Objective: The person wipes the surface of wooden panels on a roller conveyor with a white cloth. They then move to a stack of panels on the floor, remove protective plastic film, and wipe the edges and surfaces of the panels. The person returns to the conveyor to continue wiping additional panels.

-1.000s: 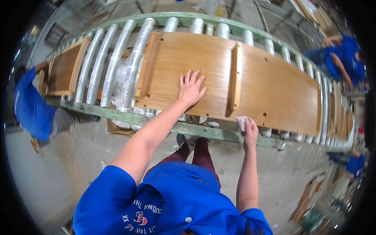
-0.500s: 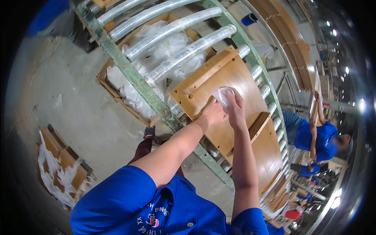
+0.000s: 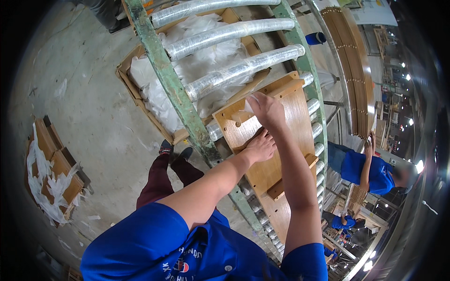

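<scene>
A brown wooden panel (image 3: 298,122) lies across the rollers in front of me, with drilled holes near its edges. One wooden strip (image 3: 291,88) sits along its far end, and a second strip (image 3: 276,190) crosses it nearer to me. My left hand (image 3: 262,147) rests flat on the panel, fingers stretched out, holding nothing. Just beyond it, my right hand (image 3: 268,111) is closed round a thin white sheet (image 3: 248,107), beside the left part of the far strip. Whether the sheet is cloth or foam I cannot make out; the hand hides most of it.
The roller conveyor has a green frame (image 3: 176,89) and film-wrapped rollers (image 3: 243,63). Beneath it stands a carton (image 3: 149,112) full of white sheets. Flattened cardboard (image 3: 58,175) lies at left. Stacked brown boards (image 3: 354,70) and a co-worker in blue (image 3: 365,171) are at right.
My right hand has moved with the white sheet up and left to the far strip, turning palm down. My left hand has flattened out on the panel. The whole view has shifted.
</scene>
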`<action>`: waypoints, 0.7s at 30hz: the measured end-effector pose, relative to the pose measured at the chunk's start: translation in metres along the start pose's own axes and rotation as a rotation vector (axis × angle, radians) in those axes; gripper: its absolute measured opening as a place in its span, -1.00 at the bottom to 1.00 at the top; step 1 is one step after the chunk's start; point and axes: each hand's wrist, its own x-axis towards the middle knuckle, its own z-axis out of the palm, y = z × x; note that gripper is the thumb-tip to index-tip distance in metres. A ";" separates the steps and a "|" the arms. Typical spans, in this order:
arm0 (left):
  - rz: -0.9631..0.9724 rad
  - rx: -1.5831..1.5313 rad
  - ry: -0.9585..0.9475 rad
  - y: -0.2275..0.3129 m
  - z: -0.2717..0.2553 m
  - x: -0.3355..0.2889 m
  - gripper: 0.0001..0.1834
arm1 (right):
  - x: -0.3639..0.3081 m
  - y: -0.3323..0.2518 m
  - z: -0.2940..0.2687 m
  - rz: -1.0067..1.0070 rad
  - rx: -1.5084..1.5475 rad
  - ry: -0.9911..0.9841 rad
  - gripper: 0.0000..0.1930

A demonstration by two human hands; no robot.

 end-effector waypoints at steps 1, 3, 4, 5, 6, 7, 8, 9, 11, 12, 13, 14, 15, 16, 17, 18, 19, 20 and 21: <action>0.047 -0.016 -0.117 0.018 -0.010 0.001 -0.50 | -0.012 0.020 -0.001 0.047 -0.030 -0.004 -0.67; 0.067 0.009 -0.155 0.017 -0.017 0.002 -0.47 | -0.006 0.030 -0.006 0.046 -0.066 0.005 -0.68; 0.057 0.026 -0.086 0.010 -0.018 0.001 -0.47 | 0.003 0.031 -0.010 0.028 -0.077 0.008 -0.69; 0.050 0.042 -0.020 0.004 -0.018 0.002 -0.47 | 0.013 0.033 -0.014 0.013 -0.087 0.011 -0.69; 0.040 0.062 -0.012 -0.001 -0.017 0.003 -0.48 | 0.022 0.035 -0.019 0.026 -0.099 0.008 -0.69; 0.048 0.069 -0.013 0.004 -0.020 0.003 -0.49 | 0.023 0.046 -0.025 0.039 -0.120 0.019 -0.69; 0.054 0.071 -0.015 0.005 -0.020 0.003 -0.50 | 0.026 0.056 -0.027 0.054 -0.141 0.025 -0.68; 0.061 0.067 -0.020 0.007 -0.019 0.001 -0.50 | 0.028 0.066 -0.028 0.067 -0.162 0.030 -0.68; 0.049 0.076 -0.018 0.003 -0.018 0.001 -0.49 | 0.038 0.076 -0.035 0.094 -0.192 0.019 -0.64; 0.046 0.083 -0.025 0.003 -0.017 0.001 -0.49 | 0.046 0.080 -0.037 0.103 -0.219 0.030 -0.62; 0.057 0.078 -0.031 0.008 -0.017 0.002 -0.49 | 0.048 0.091 -0.042 0.127 -0.253 0.038 -0.61; 0.058 0.087 -0.044 0.008 -0.016 0.000 -0.48 | 0.052 0.097 -0.046 0.167 -0.266 0.006 -0.58; 0.053 0.090 -0.042 0.008 -0.017 0.001 -0.48 | 0.057 0.103 -0.049 0.191 -0.241 0.024 -0.58; 0.053 0.085 -0.044 0.007 -0.015 0.002 -0.48 | 0.061 0.111 -0.050 0.188 -0.248 0.042 -0.58; 0.054 0.080 -0.046 0.007 -0.013 0.003 -0.48 | 0.065 0.119 -0.051 0.186 -0.255 0.060 -0.58; 0.055 0.083 -0.069 0.007 -0.012 0.003 -0.48 | 0.069 0.127 -0.051 0.208 -0.270 0.047 -0.59; 0.054 0.096 -0.070 0.007 -0.013 0.003 -0.48 | 0.071 0.132 -0.053 0.223 -0.283 0.039 -0.59; 0.056 0.107 -0.071 0.008 -0.014 0.003 -0.48 | 0.073 0.137 -0.055 0.240 -0.296 0.030 -0.59; 0.059 0.116 -0.074 0.009 -0.015 0.003 -0.48 | 0.074 0.142 -0.056 0.246 -0.319 0.032 -0.60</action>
